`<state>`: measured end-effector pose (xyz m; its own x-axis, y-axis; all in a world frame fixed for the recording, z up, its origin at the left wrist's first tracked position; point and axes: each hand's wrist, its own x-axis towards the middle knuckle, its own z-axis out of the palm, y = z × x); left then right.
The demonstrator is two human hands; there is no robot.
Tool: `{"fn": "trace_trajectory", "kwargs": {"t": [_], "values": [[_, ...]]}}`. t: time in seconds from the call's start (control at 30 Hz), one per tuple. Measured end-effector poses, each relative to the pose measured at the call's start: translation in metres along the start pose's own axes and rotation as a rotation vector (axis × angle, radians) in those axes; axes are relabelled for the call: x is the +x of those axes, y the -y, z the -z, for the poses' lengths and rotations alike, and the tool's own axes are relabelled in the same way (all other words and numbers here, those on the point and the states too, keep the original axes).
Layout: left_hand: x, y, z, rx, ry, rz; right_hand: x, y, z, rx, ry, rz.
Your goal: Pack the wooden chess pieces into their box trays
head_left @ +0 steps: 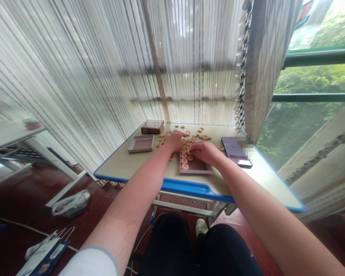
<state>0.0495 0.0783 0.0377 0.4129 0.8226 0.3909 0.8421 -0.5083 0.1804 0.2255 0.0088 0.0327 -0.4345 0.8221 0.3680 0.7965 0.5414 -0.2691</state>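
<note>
1. Right hand point(204, 151) over the open box point(199, 167), fingertips right at the xiangqi pieces point(184, 166); gripping one? Can't tell!
2. Red-marked pieces line the box's left side.
3. Left hand point(175, 141), fingers bent among loose pieces point(204, 137), grip unclear.
4. Leftward, a shallow tray point(130, 148); behind, a brown box point(152, 125), all on the blue-edged desk point(115, 166).

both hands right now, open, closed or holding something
Left hand: half-curled by loose round pieces; can't tell whether it holds one.
Right hand: bent over the open box, at a piece; grip can't be told.
</note>
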Motion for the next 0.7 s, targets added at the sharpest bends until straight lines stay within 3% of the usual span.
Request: {"fn": "trace_trajectory", "kwargs": {"t": [0.13, 0.3, 0.47, 0.7], "values": [[-0.005, -0.002, 0.027, -0.117, 0.115, 0.057, 0.000, -0.002, -0.002, 0.014, -0.022, 0.005], [-0.018, -0.005, 0.055, -0.273, 0.374, 0.015, -0.001, -0.001, -0.001, 0.072, -0.029, 0.011], [-0.020, -0.002, 0.052, -0.203, 0.445, 0.039, 0.000, -0.003, -0.001, 0.089, -0.037, 0.006], [-0.016, 0.003, 0.050, -0.267, 0.508, 0.023, 0.003, -0.013, -0.009, 0.127, -0.052, 0.002]]}}
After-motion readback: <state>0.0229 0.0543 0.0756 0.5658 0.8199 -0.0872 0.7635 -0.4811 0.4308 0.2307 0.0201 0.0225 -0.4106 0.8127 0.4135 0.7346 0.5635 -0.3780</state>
